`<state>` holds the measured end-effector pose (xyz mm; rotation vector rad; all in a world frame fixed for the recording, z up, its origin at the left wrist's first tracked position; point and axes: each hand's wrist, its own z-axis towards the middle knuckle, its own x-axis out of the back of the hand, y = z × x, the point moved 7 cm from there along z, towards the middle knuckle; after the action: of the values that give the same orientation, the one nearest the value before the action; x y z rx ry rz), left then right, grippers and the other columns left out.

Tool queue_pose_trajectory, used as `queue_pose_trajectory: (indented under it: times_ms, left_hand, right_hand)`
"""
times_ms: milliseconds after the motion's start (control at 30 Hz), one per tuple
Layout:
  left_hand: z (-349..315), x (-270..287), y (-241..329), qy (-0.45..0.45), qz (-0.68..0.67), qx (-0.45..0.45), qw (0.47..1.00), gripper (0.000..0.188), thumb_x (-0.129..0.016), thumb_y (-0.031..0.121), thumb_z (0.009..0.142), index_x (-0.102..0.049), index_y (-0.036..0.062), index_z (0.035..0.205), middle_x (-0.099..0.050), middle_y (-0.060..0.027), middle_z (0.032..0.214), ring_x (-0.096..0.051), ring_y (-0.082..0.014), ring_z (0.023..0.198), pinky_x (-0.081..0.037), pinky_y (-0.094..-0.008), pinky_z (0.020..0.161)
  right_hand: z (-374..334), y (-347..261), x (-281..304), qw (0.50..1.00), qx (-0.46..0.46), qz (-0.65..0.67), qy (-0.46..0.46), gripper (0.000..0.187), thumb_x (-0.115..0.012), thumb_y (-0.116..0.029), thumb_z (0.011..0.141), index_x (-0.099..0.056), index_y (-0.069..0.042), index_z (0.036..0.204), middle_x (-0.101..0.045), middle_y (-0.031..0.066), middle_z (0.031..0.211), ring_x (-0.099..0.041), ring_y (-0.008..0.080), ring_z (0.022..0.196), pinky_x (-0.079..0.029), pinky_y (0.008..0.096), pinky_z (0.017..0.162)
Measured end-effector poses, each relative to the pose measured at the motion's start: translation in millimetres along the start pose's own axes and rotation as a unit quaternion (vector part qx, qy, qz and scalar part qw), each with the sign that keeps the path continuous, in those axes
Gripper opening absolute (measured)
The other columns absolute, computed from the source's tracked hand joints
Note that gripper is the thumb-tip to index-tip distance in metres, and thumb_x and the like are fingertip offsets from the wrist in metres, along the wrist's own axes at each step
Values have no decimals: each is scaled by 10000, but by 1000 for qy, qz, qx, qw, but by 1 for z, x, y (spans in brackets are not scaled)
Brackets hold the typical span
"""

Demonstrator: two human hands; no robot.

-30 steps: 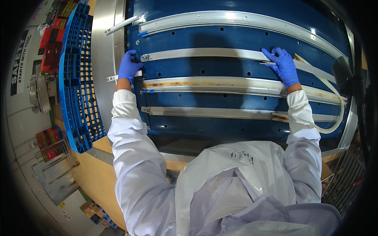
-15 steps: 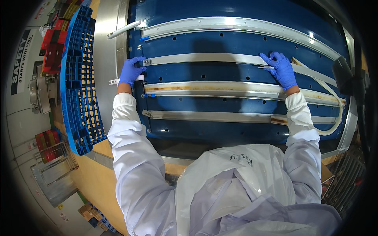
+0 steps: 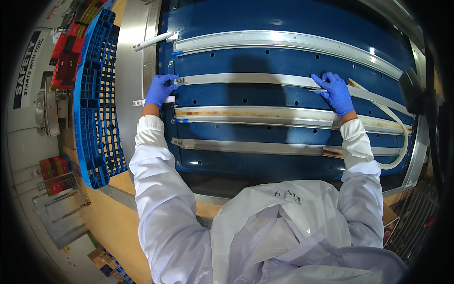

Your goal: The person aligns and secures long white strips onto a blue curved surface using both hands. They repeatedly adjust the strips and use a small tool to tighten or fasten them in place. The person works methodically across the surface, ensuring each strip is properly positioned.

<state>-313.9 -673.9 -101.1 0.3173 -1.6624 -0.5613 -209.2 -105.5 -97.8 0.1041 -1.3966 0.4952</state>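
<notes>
A long, flat metal strip (image 3: 250, 79) runs left to right across a blue panel (image 3: 213, 64) with holes. At its left end, by a small metal fitting, my left hand (image 3: 159, 91), in a blue glove, pinches the strip with fingers and thumb. My right hand (image 3: 336, 93), gloved alike, rests over the same strip further right. A slim, pale pointed tool (image 3: 318, 90) sticks out from its fingers; its kind is not clear. Nearer me lie a brown-stained metal rail (image 3: 236, 113) and another flat strip (image 3: 255, 146).
A pale metal rail (image 3: 283, 37) crosses the panel's far part. White tubing (image 3: 405, 142) curves at the right, near a dark fixture (image 3: 412, 90). A blue plastic pallet (image 3: 87, 113) stands left of the steel frame (image 3: 130, 57). Two white bars jut leftward past the panel's edge.
The panel and both hands sit slightly lower in the picture, as the view has shifted. Both hands stay at the same places along the strip.
</notes>
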Motion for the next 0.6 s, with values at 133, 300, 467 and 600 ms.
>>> queue_pose_trajectory:
  times_ms: [133, 300, 467, 600]
  left_hand:
    - [1, -2, 5, -2, 30, -5, 1000, 454, -821, 81, 748, -680, 190, 1166, -604, -74, 978, -541, -233, 915, -490, -338, 885]
    - [9, -2, 4, -13, 53, -33, 998, 368, -831, 102, 697, -690, 180, 1027, -599, -140, 1020, -563, -323, 1001, -484, -381, 960]
    - [10, -7, -6, -15, 78, 8, 997, 332, -780, 43, 733, -649, 127, 1026, -674, -115, 989, -572, -283, 960, -484, -384, 924]
    - [13, -14, -28, -83, -157, 98, 979, 324, -737, -16, 772, -628, 84, 1060, -655, -85, 950, -618, -190, 912, -534, -332, 834]
  right_hand:
    - [5, -5, 7, 1000, 0, -22, -2, 564, -722, -371, 766, -629, -292, 1317, -568, 106, 1002, -579, 280, 907, -482, 394, 821]
    - [4, -7, 8, 999, 5, -47, -8, 572, -675, -420, 785, -610, -297, 1340, -554, 66, 1018, -548, 259, 959, -462, 412, 846]
    - [6, -9, 9, 998, 13, -57, 0, 577, -697, -409, 772, -614, -297, 1332, -545, 55, 1009, -545, 244, 928, -461, 395, 807]
    - [10, -14, 3, 998, 8, -68, -11, 589, -717, -388, 761, -611, -303, 1334, -547, 40, 1016, -548, 228, 929, -459, 389, 791]
